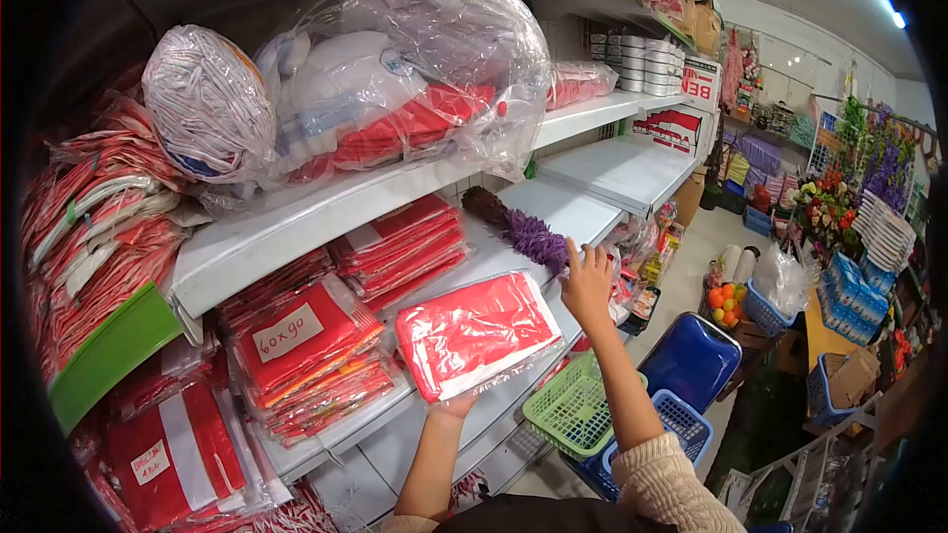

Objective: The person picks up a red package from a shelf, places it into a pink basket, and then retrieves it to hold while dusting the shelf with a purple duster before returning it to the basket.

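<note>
Closest to view, at the bottom edge, is a cream knitted sleeve (pixel 671 479) on the person's right arm, which reaches up towards white shop shelves.

At far left, stacks of red-and-white goods in clear plastic fill the shelves. One stack (pixel 296 336) carries a handwritten label reading "60x90". Above it, a big clear bag (pixel 415 59) of red and white items sits on a higher shelf.

The left hand (pixel 454 405) comes up from below, under the lower edge of a red packet (pixel 474 331). Its fingers are hidden behind the packet, so their state cannot be told. The packet is tilted, leaning at the front edge of the middle shelf (pixel 583 207).

To the right, a purple duster (pixel 528 237) lies on that shelf. The right hand (pixel 588 281) is raised just beside its tip and near the packet's upper right corner, fingers extended and close together, gripping nothing. Whether it touches either cannot be told.

Further right and lower, a green basket (pixel 573 405) sits beside a blue basket (pixel 681 424).

The packet appears to be mid-handling at the shelf edge. The plastic looks slippery and floppy, so moving it calls for steady support underneath and a second hand on its top edge.
</note>
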The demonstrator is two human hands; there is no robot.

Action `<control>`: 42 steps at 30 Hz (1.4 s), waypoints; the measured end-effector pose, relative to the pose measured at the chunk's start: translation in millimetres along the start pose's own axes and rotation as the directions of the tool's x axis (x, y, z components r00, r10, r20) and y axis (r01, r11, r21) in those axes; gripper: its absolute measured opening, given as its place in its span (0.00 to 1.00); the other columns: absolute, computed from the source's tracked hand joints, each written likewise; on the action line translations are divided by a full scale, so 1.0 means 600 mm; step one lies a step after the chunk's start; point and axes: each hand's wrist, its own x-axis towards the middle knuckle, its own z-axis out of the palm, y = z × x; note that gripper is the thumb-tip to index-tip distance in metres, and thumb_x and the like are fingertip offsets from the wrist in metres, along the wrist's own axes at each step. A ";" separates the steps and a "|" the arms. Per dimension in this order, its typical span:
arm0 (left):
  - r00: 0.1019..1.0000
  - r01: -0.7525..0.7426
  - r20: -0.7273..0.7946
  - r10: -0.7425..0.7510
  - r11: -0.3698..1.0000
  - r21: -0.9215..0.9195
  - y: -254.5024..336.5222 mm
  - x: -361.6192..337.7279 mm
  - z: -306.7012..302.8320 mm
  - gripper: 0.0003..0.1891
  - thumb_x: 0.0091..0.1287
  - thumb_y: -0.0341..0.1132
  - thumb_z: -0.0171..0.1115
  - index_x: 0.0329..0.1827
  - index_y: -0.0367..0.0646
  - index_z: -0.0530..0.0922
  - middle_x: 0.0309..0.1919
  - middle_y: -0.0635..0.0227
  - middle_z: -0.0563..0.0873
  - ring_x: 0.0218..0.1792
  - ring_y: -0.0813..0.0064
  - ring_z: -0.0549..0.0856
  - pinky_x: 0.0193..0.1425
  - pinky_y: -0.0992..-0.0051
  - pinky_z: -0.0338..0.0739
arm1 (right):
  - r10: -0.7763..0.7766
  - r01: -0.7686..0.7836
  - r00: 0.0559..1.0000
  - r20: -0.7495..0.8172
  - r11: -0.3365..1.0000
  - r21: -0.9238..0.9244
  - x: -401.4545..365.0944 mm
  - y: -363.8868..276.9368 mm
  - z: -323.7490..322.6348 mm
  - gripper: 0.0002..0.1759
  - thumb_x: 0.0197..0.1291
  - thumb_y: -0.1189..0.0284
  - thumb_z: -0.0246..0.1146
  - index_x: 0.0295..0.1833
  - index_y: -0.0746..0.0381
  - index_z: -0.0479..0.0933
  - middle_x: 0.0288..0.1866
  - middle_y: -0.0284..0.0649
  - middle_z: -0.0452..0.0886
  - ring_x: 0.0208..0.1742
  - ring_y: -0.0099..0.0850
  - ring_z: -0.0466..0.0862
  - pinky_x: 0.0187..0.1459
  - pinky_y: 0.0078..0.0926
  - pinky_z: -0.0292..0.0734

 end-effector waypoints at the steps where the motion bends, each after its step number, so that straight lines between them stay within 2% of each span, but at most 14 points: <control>1: 1.000 0.007 0.013 -0.007 1.000 0.028 -0.001 0.000 0.007 0.32 0.69 0.57 0.41 0.68 0.43 0.61 0.67 0.54 0.65 0.66 0.49 0.66 0.68 0.45 0.62 | -0.102 0.103 0.995 -0.022 0.994 0.040 -0.014 -0.002 -0.016 0.29 0.50 0.68 0.64 0.61 0.54 0.71 0.60 0.48 0.69 0.68 0.52 0.60 0.65 0.50 0.57; 5: 0.999 0.035 0.022 -0.036 0.999 0.029 -0.008 0.012 -0.002 0.34 0.68 0.58 0.40 0.69 0.42 0.59 0.68 0.53 0.63 0.67 0.48 0.65 0.68 0.44 0.61 | -0.259 0.254 0.964 -0.058 0.835 0.489 -0.066 -0.012 -0.046 0.34 0.47 0.74 0.63 0.63 0.42 0.71 0.66 0.46 0.66 0.70 0.53 0.58 0.68 0.48 0.55; 9: 0.994 0.053 0.090 -0.055 0.998 0.020 -0.017 0.010 0.029 0.39 0.65 0.62 0.42 0.70 0.41 0.58 0.69 0.53 0.61 0.69 0.47 0.61 0.70 0.43 0.56 | -0.316 0.275 0.947 -0.053 0.715 0.643 -0.082 0.022 -0.026 0.30 0.46 0.74 0.62 0.59 0.44 0.76 0.70 0.44 0.63 0.73 0.49 0.57 0.69 0.44 0.56; 12: 0.993 0.078 0.089 -0.075 0.996 -0.032 -0.016 0.017 0.042 0.44 0.60 0.67 0.47 0.70 0.42 0.58 0.70 0.56 0.60 0.70 0.49 0.58 0.71 0.41 0.50 | -0.241 0.258 0.960 -0.142 0.568 0.782 -0.080 0.029 -0.034 0.19 0.47 0.76 0.62 0.48 0.57 0.80 0.60 0.45 0.74 0.70 0.49 0.63 0.67 0.41 0.58; 15: 0.946 -0.132 0.324 0.020 0.936 0.327 -0.010 0.024 0.032 0.33 0.65 0.56 0.50 0.71 0.54 0.57 0.69 0.59 0.63 0.70 0.50 0.59 0.68 0.35 0.53 | -0.078 0.135 0.990 -0.114 0.378 0.916 -0.082 0.044 0.005 0.10 0.56 0.72 0.62 0.41 0.67 0.77 0.44 0.43 0.82 0.55 0.39 0.77 0.59 0.34 0.68; 17: 0.978 -0.191 0.147 0.148 0.920 0.342 -0.013 0.018 0.034 0.27 0.70 0.49 0.48 0.71 0.66 0.53 0.68 0.62 0.63 0.70 0.53 0.59 0.67 0.36 0.54 | 0.088 -0.118 0.991 0.105 0.156 0.981 -0.089 0.048 0.029 0.08 0.59 0.74 0.61 0.42 0.67 0.76 0.41 0.41 0.82 0.49 0.32 0.80 0.53 0.29 0.72; 19: 0.967 -0.251 0.101 0.233 0.811 0.528 -0.016 0.016 0.054 0.25 0.72 0.45 0.45 0.71 0.71 0.50 0.67 0.62 0.63 0.70 0.53 0.60 0.67 0.36 0.55 | 0.202 -0.131 0.974 0.103 0.128 0.983 -0.086 0.022 -0.004 0.06 0.62 0.74 0.61 0.42 0.66 0.75 0.38 0.36 0.81 0.39 0.22 0.79 0.44 0.19 0.72; 20: 0.961 -0.264 0.086 0.264 0.775 0.574 -0.016 0.015 0.065 0.24 0.74 0.40 0.42 0.71 0.58 0.50 0.65 0.63 0.67 0.67 0.56 0.64 0.66 0.44 0.62 | 0.242 -0.141 0.964 0.107 0.127 0.982 -0.077 0.011 -0.018 0.07 0.61 0.74 0.61 0.42 0.66 0.76 0.37 0.34 0.81 0.38 0.21 0.78 0.42 0.19 0.71; 22: 0.949 -0.295 0.134 0.284 0.662 0.688 -0.007 0.020 0.058 0.21 0.74 0.41 0.44 0.68 0.50 0.54 0.61 0.62 0.70 0.64 0.59 0.69 0.64 0.49 0.67 | 0.296 -0.101 0.951 0.092 0.014 0.995 -0.065 0.007 0.006 0.10 0.62 0.73 0.62 0.45 0.67 0.76 0.36 0.31 0.80 0.33 0.17 0.75 0.37 0.16 0.69; 27: 0.933 -0.243 0.081 0.349 0.450 0.859 -0.006 0.016 0.049 0.17 0.74 0.38 0.45 0.61 0.43 0.61 0.55 0.58 0.75 0.52 0.66 0.79 0.50 0.59 0.81 | 0.301 -0.171 0.947 0.114 0.169 0.971 -0.045 0.017 0.059 0.14 0.60 0.72 0.63 0.48 0.69 0.74 0.37 0.35 0.81 0.35 0.19 0.77 0.38 0.17 0.71; 31: 0.855 -0.312 0.109 0.507 0.335 0.889 -0.014 0.007 0.065 0.26 0.72 0.36 0.49 0.70 0.38 0.54 0.53 0.59 0.76 0.46 0.68 0.82 0.40 0.67 0.84 | 0.263 -0.219 0.951 0.161 0.208 0.953 -0.029 -0.001 0.065 0.16 0.58 0.72 0.65 0.48 0.69 0.74 0.38 0.39 0.81 0.38 0.23 0.79 0.40 0.20 0.73; 35: 0.843 -0.014 0.063 0.534 -0.094 0.995 0.000 -0.022 0.084 0.29 0.70 0.37 0.53 0.70 0.38 0.56 0.41 0.56 0.82 0.37 0.67 0.84 0.33 0.70 0.80 | 0.224 -0.234 0.963 0.152 0.409 0.882 -0.016 -0.023 0.076 0.18 0.52 0.73 0.66 0.48 0.68 0.74 0.42 0.46 0.81 0.43 0.32 0.81 0.43 0.28 0.75; 39: 0.762 0.299 0.220 0.609 -0.633 0.714 0.006 -0.044 0.121 0.25 0.66 0.42 0.58 0.62 0.37 0.70 0.32 0.55 0.84 0.34 0.60 0.82 0.36 0.66 0.76 | 0.118 -0.209 0.978 0.173 0.531 0.821 0.000 -0.057 0.079 0.17 0.48 0.74 0.65 0.46 0.64 0.76 0.38 0.49 0.80 0.40 0.42 0.81 0.43 0.35 0.75; 42: 0.742 0.398 0.310 0.595 -0.762 0.511 0.020 -0.050 0.111 0.23 0.63 0.46 0.60 0.55 0.39 0.77 0.35 0.57 0.84 0.40 0.61 0.79 0.43 0.66 0.72 | -0.024 0.006 1.000 0.014 0.685 0.728 0.014 -0.081 0.093 0.11 0.47 0.74 0.64 0.39 0.61 0.80 0.41 0.47 0.80 0.43 0.45 0.79 0.46 0.37 0.74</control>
